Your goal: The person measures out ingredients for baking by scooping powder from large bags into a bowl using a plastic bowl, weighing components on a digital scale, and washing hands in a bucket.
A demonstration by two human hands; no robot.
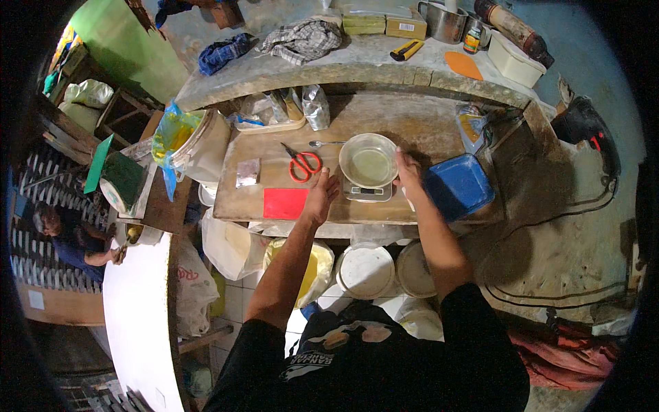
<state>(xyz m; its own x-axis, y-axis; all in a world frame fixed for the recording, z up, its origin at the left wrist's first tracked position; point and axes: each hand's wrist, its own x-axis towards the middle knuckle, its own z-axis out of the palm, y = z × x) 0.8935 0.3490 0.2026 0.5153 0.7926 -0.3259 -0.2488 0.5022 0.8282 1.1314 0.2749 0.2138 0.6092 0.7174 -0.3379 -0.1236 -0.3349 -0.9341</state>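
Bowl: one. Scale: one. Scissors: one pair. Spoon: one. Red sheet: one. Blue tray: one. Flat packet: one. Cloths: two. Cutter: one. Orange card: one. Bottle: one. White box: one. Co-worker: one. White lids: probably two, the right one being partly hidden.

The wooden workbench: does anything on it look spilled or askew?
No spill shows. The blue tray sits askew, turned at an angle to the workbench's front edge, while the red sheet lies nearly square to it.
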